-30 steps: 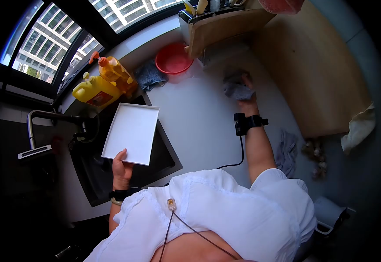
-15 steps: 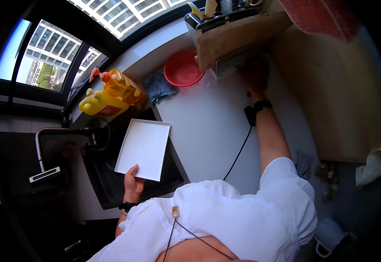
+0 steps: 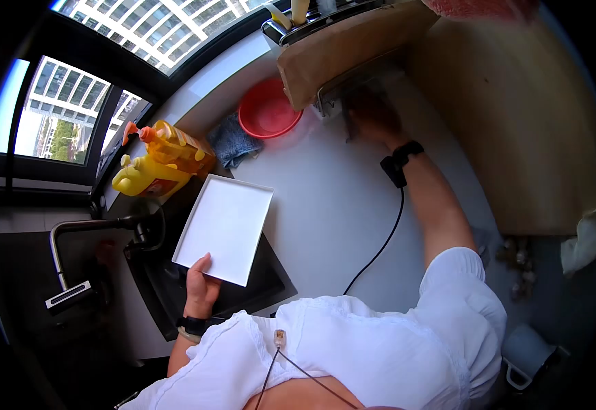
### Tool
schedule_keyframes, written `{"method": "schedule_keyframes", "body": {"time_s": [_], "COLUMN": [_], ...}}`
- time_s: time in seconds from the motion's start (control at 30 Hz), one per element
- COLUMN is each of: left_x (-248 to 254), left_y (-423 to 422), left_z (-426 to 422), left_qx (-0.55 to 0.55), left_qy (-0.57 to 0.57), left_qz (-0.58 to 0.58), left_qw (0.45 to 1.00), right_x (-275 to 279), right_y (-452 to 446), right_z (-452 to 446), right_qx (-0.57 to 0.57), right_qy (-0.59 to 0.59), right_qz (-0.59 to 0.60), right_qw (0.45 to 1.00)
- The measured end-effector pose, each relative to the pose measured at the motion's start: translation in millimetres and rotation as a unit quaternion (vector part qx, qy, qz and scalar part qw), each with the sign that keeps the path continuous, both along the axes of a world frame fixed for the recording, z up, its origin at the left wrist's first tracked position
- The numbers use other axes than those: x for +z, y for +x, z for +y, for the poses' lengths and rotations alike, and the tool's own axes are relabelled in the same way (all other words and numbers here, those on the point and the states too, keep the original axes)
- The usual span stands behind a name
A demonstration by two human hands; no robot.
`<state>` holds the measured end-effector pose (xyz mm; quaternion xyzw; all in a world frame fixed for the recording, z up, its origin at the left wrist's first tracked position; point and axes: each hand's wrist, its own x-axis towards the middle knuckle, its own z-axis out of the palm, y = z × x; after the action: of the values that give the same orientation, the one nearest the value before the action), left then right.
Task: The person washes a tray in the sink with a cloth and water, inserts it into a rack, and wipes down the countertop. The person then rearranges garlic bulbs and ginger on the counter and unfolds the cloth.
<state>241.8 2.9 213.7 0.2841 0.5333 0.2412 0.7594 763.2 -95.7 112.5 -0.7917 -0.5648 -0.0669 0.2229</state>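
My left hand (image 3: 202, 290) grips the near edge of a white rectangular tray (image 3: 224, 229), thumb on top and fingers underneath. The tray has a low rim and is held above the dark sink (image 3: 277, 277). At the back of the counter, my right hand (image 3: 376, 121) reaches in beside a metal wire rack (image 3: 322, 102), under a brown board (image 3: 352, 51). That hand is in shadow and blurred. Something dark shows at its fingers, but what it is, and whether it is held, I cannot make out.
A red bowl (image 3: 270, 109) and a blue-grey cloth (image 3: 233, 142) are at the back of the counter (image 3: 332, 205). Yellow and orange soap bottles (image 3: 164, 160) stand by the window. The faucet (image 3: 72, 225) is left of the sink. A large wooden board (image 3: 510, 123) leans at right.
My right hand has shifted left and slightly nearer, out from deeper beside the rack. The tray in my left hand has risen slightly closer to the camera. The view has shifted a little.
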Motion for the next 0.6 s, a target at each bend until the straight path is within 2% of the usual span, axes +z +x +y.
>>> {"method": "schedule_keyframes", "body": {"time_s": [0.07,0.17,0.27,0.37,0.43,0.5,0.6], "left_x": [12.3,25.2,24.8,10.3,3.7,-4.7,-11.2], "left_y": [0.9,-4.6,-17.8,-27.5,-22.9,-17.0,-7.6], "left_z": [1.8,1.0,1.5,3.5,1.5,2.4,-2.5], "left_qx": [0.006,0.029,0.053,0.065,0.055,0.048,0.044], "left_qy": [0.02,0.042,0.051,0.031,0.015,0.0,0.012], "left_qz": [-0.009,0.0,0.013,0.013,0.022,0.03,0.022], "left_qw": [1.0,0.999,0.997,0.997,0.998,0.998,0.999], "right_x": [-1.9,-7.4,30.5,10.2,23.9,21.0,-2.0], "right_y": [38.0,68.8,48.0,43.6,7.4,-8.7,-3.1], "right_z": [0.4,18.1,31.9,34.0,36.4,44.0,67.0], "right_qx": [-0.064,-0.148,-0.2,-0.188,-0.188,-0.165,-0.097], "right_qy": [-0.077,-0.11,-0.2,-0.107,-0.027,-0.004,-0.057], "right_qz": [-0.141,-0.021,0.017,-0.108,0.008,0.069,0.096], "right_qw": [0.985,0.983,0.959,0.97,0.982,0.984,0.989]}}
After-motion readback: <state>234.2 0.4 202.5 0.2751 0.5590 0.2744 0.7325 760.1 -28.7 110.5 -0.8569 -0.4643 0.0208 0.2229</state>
